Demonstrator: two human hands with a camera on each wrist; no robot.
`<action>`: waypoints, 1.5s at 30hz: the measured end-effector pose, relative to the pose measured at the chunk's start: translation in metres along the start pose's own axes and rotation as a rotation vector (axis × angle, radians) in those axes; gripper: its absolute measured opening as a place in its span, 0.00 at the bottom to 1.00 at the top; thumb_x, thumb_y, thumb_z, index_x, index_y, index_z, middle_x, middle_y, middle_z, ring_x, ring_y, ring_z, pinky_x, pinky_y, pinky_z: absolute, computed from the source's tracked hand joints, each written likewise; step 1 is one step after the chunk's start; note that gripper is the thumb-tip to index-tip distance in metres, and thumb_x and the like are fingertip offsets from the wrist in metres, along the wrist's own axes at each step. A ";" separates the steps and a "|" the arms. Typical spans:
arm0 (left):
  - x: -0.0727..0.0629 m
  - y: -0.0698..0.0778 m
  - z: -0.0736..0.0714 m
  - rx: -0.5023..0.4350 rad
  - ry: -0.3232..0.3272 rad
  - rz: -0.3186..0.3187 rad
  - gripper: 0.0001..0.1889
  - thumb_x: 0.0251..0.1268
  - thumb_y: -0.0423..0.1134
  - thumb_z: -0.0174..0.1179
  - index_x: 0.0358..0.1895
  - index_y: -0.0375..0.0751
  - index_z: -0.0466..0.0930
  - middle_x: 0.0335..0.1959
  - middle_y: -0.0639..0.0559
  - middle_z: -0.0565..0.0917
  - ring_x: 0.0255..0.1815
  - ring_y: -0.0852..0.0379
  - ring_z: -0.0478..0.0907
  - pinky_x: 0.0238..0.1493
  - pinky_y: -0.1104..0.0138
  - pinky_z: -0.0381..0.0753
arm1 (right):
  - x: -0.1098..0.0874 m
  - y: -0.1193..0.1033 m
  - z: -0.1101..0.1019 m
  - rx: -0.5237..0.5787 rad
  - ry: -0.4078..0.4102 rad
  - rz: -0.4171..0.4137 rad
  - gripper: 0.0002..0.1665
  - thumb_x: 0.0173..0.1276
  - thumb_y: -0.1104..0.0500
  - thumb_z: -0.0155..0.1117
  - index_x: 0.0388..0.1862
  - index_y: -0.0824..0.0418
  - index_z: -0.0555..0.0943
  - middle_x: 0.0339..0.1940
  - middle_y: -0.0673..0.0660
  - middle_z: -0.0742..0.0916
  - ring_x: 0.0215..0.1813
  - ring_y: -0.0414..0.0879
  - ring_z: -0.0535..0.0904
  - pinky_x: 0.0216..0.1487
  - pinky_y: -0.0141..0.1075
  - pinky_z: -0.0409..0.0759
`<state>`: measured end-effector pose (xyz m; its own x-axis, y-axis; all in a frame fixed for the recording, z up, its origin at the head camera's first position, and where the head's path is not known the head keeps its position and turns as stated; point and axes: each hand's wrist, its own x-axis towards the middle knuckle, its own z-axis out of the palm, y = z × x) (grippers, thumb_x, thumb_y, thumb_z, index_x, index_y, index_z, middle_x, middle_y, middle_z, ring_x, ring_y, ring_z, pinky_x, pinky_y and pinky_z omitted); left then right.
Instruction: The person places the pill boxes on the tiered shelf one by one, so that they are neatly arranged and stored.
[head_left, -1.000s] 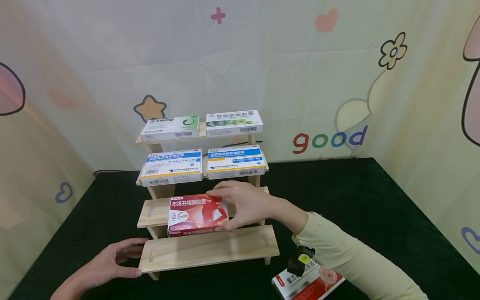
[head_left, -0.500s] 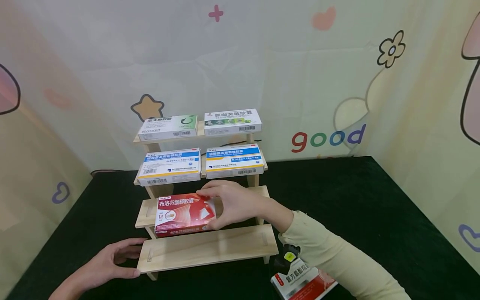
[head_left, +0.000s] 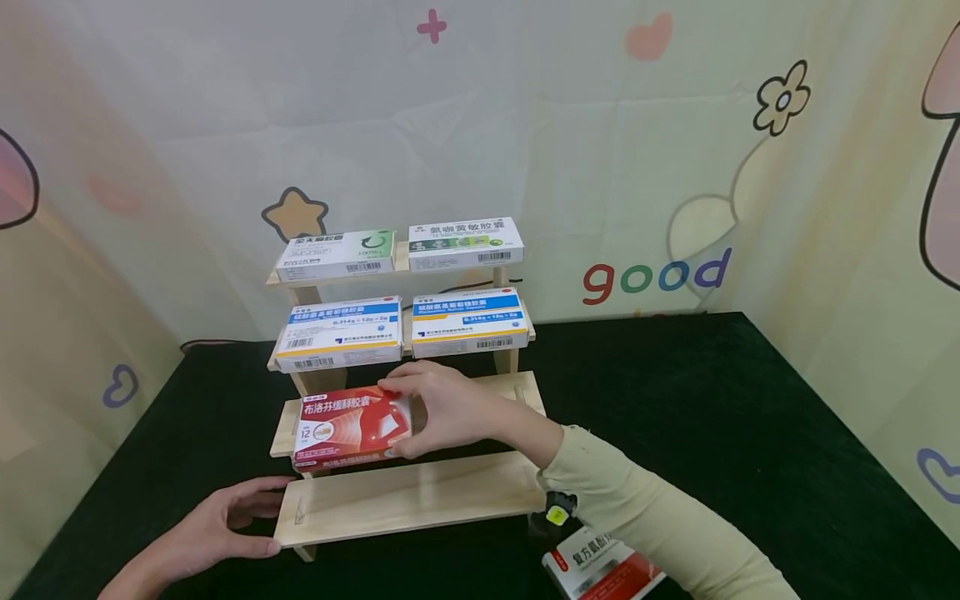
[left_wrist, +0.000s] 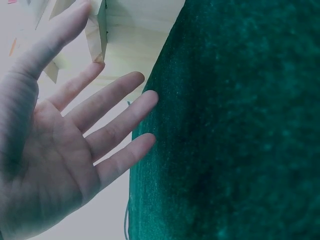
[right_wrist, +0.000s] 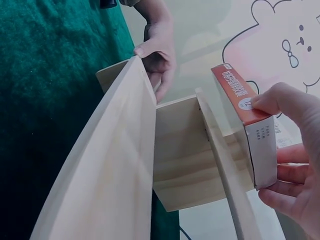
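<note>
My right hand point(head_left: 450, 408) grips the right end of a red medicine box point(head_left: 348, 425), thumb at the front and fingers behind. In the head view this box lies over the left part of the third tier of a wooden stepped rack point(head_left: 412, 500). The right wrist view shows the box point(right_wrist: 242, 100) close to the shelf's edge, thumb and fingers on it. My left hand point(head_left: 213, 529) is at the left end of the lowest shelf, thumb and index fingertip right at its corners. In the left wrist view its fingers point(left_wrist: 112, 102) are straight and spread.
Two blue-white medicine boxes point(head_left: 341, 333) sit side by side on the second tier. Above them are a green-white box point(head_left: 337, 256) and another white box point(head_left: 465, 244). A red-white box point(head_left: 600, 562) lies on the dark green cloth point(head_left: 675, 400), partly under my right sleeve.
My right hand has slid the red medicine box leftward along the third tier. The left hand has stayed at the rack's lower left end.
</note>
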<state>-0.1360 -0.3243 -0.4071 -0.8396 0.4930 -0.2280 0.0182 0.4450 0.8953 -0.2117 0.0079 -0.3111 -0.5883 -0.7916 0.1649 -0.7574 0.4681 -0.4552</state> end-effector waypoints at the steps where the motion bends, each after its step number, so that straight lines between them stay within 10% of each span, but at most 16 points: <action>1: 0.000 0.000 0.000 0.001 0.002 -0.003 0.33 0.59 0.34 0.58 0.63 0.22 0.54 0.56 0.27 0.68 0.52 0.38 0.72 0.48 0.46 0.72 | 0.001 0.000 0.001 -0.002 0.003 -0.001 0.43 0.49 0.46 0.68 0.63 0.60 0.69 0.61 0.54 0.72 0.58 0.44 0.65 0.55 0.34 0.70; 45: -0.001 0.004 0.002 -0.010 0.009 0.008 0.33 0.59 0.33 0.58 0.62 0.21 0.54 0.55 0.25 0.68 0.51 0.37 0.72 0.47 0.47 0.73 | 0.019 0.003 0.022 0.098 0.036 0.059 0.42 0.48 0.44 0.70 0.61 0.59 0.71 0.61 0.55 0.73 0.58 0.45 0.67 0.56 0.34 0.68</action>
<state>-0.1343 -0.3213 -0.4045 -0.8441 0.4900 -0.2178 0.0196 0.4340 0.9007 -0.2187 -0.0140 -0.3282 -0.6427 -0.7480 0.1659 -0.6907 0.4719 -0.5480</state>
